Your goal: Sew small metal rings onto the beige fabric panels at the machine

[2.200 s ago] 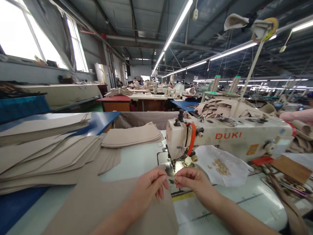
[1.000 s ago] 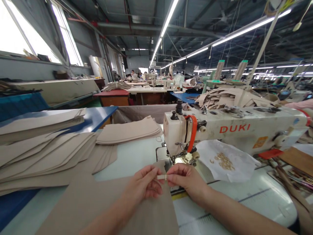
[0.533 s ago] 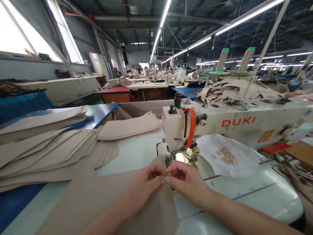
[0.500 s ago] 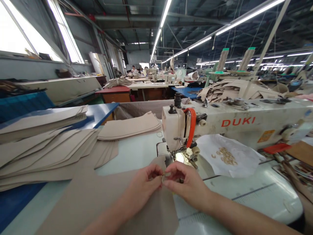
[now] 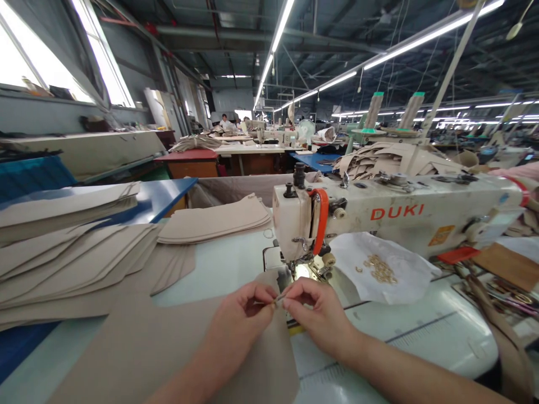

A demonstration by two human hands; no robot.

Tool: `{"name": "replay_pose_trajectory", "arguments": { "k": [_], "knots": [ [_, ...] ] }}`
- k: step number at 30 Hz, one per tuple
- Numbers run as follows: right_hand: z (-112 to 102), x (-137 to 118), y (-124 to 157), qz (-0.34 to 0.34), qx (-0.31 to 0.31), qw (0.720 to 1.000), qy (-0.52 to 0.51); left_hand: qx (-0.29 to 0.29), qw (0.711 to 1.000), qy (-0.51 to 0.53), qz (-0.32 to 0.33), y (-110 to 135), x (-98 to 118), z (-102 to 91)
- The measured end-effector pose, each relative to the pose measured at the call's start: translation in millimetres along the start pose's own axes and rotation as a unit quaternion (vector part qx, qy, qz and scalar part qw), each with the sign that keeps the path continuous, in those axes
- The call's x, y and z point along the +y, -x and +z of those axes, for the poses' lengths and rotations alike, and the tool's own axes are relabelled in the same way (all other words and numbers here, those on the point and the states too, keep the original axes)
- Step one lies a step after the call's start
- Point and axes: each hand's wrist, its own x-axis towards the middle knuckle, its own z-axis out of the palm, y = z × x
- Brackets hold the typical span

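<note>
My left hand (image 5: 239, 322) and my right hand (image 5: 322, 317) meet in front of the sewing machine (image 5: 357, 224), each with thumb and fingertips pinched. Between them is a small beige strip (image 5: 279, 298), with a tiny brass-coloured bit by the left fingertips that is too small to make out. Under my left hand a large beige panel (image 5: 168, 342) lies flat on the pale table, its far end close to the lit needle area. Several gold-coloured rings (image 5: 382, 270) rest on a white sheet (image 5: 349, 249) to the right of the machine head.
Beige cut pieces (image 5: 76, 264) lie fanned out at the left, and another stack (image 5: 214, 219) sits behind the panel. On the right are a red flat item (image 5: 458, 255) and a brown piece (image 5: 505, 268). Farther back, a person (image 5: 225, 122) is among other machines.
The camera view has shifted slightly, so the scene sits farther left. My fingertips have drawn a little apart, and more of the small strip shows between them.
</note>
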Motion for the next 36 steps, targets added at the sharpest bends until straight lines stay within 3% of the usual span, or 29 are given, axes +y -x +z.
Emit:
{"name": "replay_pose_trajectory", "arguments": {
  "k": [3, 9, 13, 20, 27, 36],
  "knots": [
    [2.7, 0.5, 0.2, 0.025, 0.015, 1.000, 0.006, 0.011, 1.000, 0.014, -0.021, -1.3, 1.3, 0.6],
    [4.1, 1.3, 0.7, 0.008, 0.019, 0.997, 0.078, 0.000, 0.997, 0.046, -0.055, -5.2, -1.4, 1.0],
    [4.3, 3.4, 0.2, 0.007, 0.009, 0.998, 0.064, 0.011, 0.999, 0.031, -0.036, -3.6, -2.9, 1.5],
    [0.6, 5.4, -1.0, 0.040, 0.005, 0.996, -0.077, 0.028, 1.000, 0.011, -0.004, -0.4, -4.1, 0.9],
    [-4.9, 4.7, 0.3, 0.036, 0.001, 0.999, -0.002, 0.026, 1.000, 0.005, 0.001, -1.4, -6.5, 1.7],
    [-5.7, 4.9, -0.1, 0.039, -0.004, 0.999, 0.004, 0.043, 0.999, -0.004, 0.001, 0.6, -0.3, 3.8]
  ]
}}
